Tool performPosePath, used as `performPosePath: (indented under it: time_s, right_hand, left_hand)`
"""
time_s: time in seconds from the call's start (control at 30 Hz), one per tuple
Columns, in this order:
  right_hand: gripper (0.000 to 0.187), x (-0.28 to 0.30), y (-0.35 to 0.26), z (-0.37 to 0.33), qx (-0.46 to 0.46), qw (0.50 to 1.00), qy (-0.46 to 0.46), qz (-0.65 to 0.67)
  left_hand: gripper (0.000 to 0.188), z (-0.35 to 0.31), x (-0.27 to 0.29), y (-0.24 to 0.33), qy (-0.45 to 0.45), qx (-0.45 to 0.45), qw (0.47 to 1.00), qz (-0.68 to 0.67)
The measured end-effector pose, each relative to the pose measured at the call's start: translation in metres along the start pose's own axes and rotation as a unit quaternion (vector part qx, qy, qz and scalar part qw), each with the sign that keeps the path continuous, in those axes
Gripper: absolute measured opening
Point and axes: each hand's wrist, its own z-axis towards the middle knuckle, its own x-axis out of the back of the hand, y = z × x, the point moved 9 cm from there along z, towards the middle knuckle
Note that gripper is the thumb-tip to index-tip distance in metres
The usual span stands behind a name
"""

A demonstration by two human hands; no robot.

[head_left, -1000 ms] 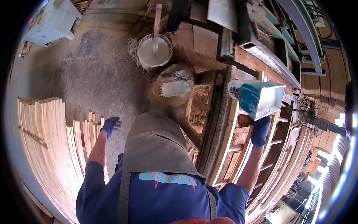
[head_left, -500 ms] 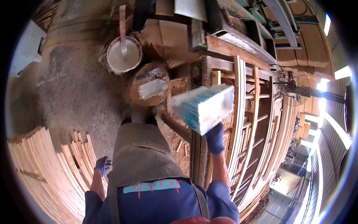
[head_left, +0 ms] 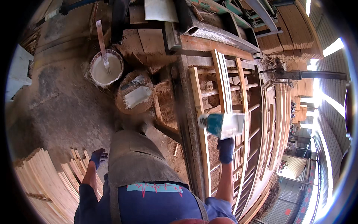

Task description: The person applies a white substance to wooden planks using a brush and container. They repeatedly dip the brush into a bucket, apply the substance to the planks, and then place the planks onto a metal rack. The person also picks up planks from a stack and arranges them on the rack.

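The slatted frame [head_left: 189,142] runs along your right side, with long wooden strips [head_left: 222,84] laid across its rungs. A stack of pale boards [head_left: 37,183] stands low on your left. Ahead are a bucket [head_left: 91,70] of whitish liquid and, just beside it, a round stump [head_left: 143,107] bearing a pale slab [head_left: 138,97]. The blue container [head_left: 214,125], white inside, is above the frame by the near ends of the middle strips; you can't tell here whether it touches them. Your right hand [head_left: 226,151] is closed on its near side, fingers partly hidden. Hold that grip firm with a steady wrist, and watch the tilt in case anything inside spills. Your left hand [head_left: 98,156] holds nothing visible, its grip loosely spread; it could steady a strip if one shifts.
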Motion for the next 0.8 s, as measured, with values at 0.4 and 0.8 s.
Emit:
performPosePath:
  time_s: [0.4, 0.8]
  right_hand:
    - [0.026, -0.152, -0.164, 0.186, 0.320, 0.945, -0.009, -0.070]
    - [0.039, -0.041, -0.056, 0.095, 0.462, 0.840, -0.018, -0.283]
  left_hand:
    - [0.046, -0.030, 0.029, -0.074, 0.060, -0.001, 0.995, -0.084]
    - [0.050, -0.013, -0.023, -0.179, 0.043, -0.067, 0.989, -0.128]
